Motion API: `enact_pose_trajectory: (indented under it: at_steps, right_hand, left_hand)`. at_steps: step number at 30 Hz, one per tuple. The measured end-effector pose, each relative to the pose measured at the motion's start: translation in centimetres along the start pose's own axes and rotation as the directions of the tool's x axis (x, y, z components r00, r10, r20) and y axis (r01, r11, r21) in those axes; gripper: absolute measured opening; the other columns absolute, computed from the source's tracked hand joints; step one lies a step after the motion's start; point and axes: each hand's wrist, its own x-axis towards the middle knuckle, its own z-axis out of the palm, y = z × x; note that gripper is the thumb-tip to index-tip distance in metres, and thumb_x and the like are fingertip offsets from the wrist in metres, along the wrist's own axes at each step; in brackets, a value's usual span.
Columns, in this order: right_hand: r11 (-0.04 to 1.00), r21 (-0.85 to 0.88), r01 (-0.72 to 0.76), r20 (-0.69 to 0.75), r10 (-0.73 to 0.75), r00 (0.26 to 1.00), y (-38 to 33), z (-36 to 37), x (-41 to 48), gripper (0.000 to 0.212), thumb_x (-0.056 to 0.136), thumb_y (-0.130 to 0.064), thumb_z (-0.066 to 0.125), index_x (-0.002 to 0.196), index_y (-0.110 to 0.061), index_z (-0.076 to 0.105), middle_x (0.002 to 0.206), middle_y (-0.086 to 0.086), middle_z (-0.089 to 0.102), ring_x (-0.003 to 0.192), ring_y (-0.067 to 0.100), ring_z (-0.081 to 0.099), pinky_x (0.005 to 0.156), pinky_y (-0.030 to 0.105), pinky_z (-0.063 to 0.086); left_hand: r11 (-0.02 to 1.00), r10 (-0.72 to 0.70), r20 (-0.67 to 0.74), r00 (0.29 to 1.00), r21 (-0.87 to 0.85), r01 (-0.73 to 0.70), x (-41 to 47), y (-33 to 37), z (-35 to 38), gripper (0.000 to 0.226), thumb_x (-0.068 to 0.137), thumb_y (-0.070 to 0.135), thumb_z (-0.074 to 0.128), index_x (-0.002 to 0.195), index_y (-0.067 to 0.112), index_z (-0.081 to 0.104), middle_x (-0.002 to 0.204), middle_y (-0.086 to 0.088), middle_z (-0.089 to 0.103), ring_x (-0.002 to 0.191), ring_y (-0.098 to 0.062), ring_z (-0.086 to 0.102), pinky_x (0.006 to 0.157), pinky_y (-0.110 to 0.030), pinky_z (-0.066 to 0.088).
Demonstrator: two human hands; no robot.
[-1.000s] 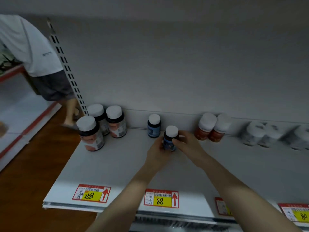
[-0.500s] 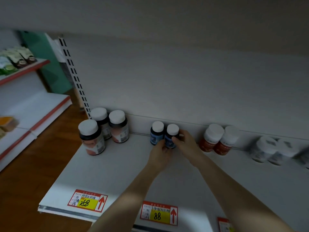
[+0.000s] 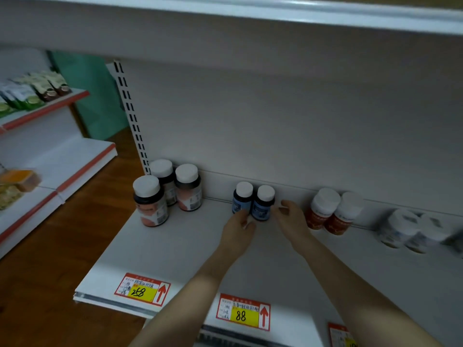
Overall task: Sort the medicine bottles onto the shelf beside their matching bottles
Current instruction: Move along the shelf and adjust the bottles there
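Two small blue medicine bottles with white caps stand side by side against the back wall of the white shelf (image 3: 175, 249): the left blue bottle (image 3: 242, 200) and the right blue bottle (image 3: 263, 204). My left hand (image 3: 236, 232) lies just in front of them, its fingertips at their bases. My right hand (image 3: 292, 219) sits to the right of the right blue bottle with loosely curled fingers and a small gap between thumb and bottle. Neither hand holds anything.
Three dark bottles with pink labels (image 3: 188, 189) stand at the back left. Two red bottles (image 3: 324, 209) and several white bottles (image 3: 398, 229) are to the right. Price tags 258 (image 3: 142, 289) and 88 (image 3: 243, 312) mark the front edge. An upper shelf (image 3: 250, 11) overhangs.
Both hands carried the blue bottle back and set it right of its matching bottle at the wall. The fingers have since come off it and drawn back slightly.
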Motion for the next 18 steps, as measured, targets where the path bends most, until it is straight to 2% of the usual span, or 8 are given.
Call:
enact_pose_trajectory:
  at_steps: [4,6,8,10,11,13,15,18]
  right_hand:
    - [0.999,-0.029,0.02,-0.07,-0.022,0.997,-0.4,-0.3,-2.2,0.045,0.091,-0.019,0.052,0.123,0.011,0.045,0.127,0.03,0.05,0.116,0.039,0.049,0.095,0.044,0.042]
    - [0.999,-0.015,0.03,-0.105,-0.032,0.994,-0.9,-0.3,-4.0,0.041,0.09,-0.019,0.053,0.12,0.009,0.049,0.126,0.024,0.055,0.115,0.035,0.052,0.091,0.036,0.043]
    - [0.998,-0.007,0.06,-0.141,-0.06,0.988,-1.2,-0.3,-6.0,0.032,0.09,-0.016,0.054,0.106,0.012,0.056,0.107,0.025,0.061,0.101,0.035,0.057,0.078,0.029,0.041]
    - [0.996,0.007,0.089,-0.159,-0.087,0.983,-1.2,-0.2,-8.0,0.029,0.089,-0.015,0.053,0.09,0.014,0.056,0.081,0.021,0.056,0.08,0.03,0.054,0.062,0.021,0.037]
    - [0.996,0.017,0.092,-0.166,-0.088,0.982,-1.2,-0.1,-9.2,0.026,0.089,-0.016,0.054,0.09,0.01,0.059,0.081,0.013,0.056,0.08,0.023,0.052,0.058,0.012,0.037]
    - [0.995,0.044,0.09,-0.208,-0.079,0.975,-1.2,0.0,-11.6,0.025,0.088,-0.019,0.056,0.102,0.001,0.063,0.095,0.008,0.062,0.087,0.018,0.055,0.064,0.007,0.04]
    - [0.992,0.091,0.082,-0.259,-0.055,0.964,-1.1,0.0,-13.8,0.027,0.087,-0.019,0.058,0.107,-0.001,0.062,0.105,0.012,0.065,0.096,0.023,0.06,0.079,0.02,0.043]
    - [0.988,0.121,0.097,-0.285,-0.059,0.957,-0.8,-0.6,-16.8,0.026,0.087,-0.015,0.059,0.108,0.0,0.061,0.109,0.016,0.065,0.1,0.024,0.061,0.082,0.027,0.042]
  left_hand:
    - [1.0,0.022,0.025,0.999,-0.001,-0.022,-1.4,-0.1,-1.0,0.033,0.092,0.013,0.046,0.123,0.003,0.048,0.105,0.0,0.046,0.099,-0.013,0.045,0.086,-0.02,0.033]
    - [0.999,0.041,0.043,0.998,0.004,-0.041,-2.4,-0.4,-1.5,0.015,0.092,0.014,0.046,0.105,0.015,0.052,0.098,0.004,0.045,0.096,-0.011,0.041,0.083,-0.02,0.03]
    - [0.998,0.06,0.06,0.996,-0.014,-0.059,-3.6,-0.3,-2.2,0.011,0.092,0.015,0.047,0.089,0.025,0.052,0.088,0.01,0.048,0.097,-0.014,0.043,0.082,-0.02,0.03]
    - [0.998,0.068,0.079,0.995,-0.022,-0.067,-5.1,-0.3,-2.8,0.016,0.092,0.016,0.048,0.104,0.014,0.057,0.106,-0.001,0.059,0.108,-0.021,0.051,0.086,-0.022,0.033]
    - [0.998,0.069,0.084,0.994,-0.012,-0.068,-6.0,-0.2,-3.2,0.028,0.092,0.016,0.048,0.116,0.004,0.053,0.12,-0.011,0.058,0.115,-0.025,0.051,0.089,-0.025,0.035]
    - [0.997,0.077,0.102,0.992,-0.009,-0.076,-7.8,-0.2,-3.9,0.04,0.092,0.018,0.048,0.127,0.001,0.046,0.132,-0.015,0.052,0.121,-0.027,0.049,0.096,-0.027,0.037]
    - [0.995,0.093,0.113,0.989,-0.041,-0.089,-9.2,-0.4,-4.4,0.043,0.091,0.018,0.05,0.131,0.004,0.044,0.135,-0.013,0.051,0.123,-0.025,0.049,0.101,-0.027,0.036]
    - [0.99,0.11,0.127,0.986,-0.102,-0.098,-10.7,-0.4,-4.6,0.043,0.089,0.014,0.052,0.13,0.001,0.045,0.134,-0.016,0.051,0.123,-0.026,0.049,0.1,-0.027,0.037]
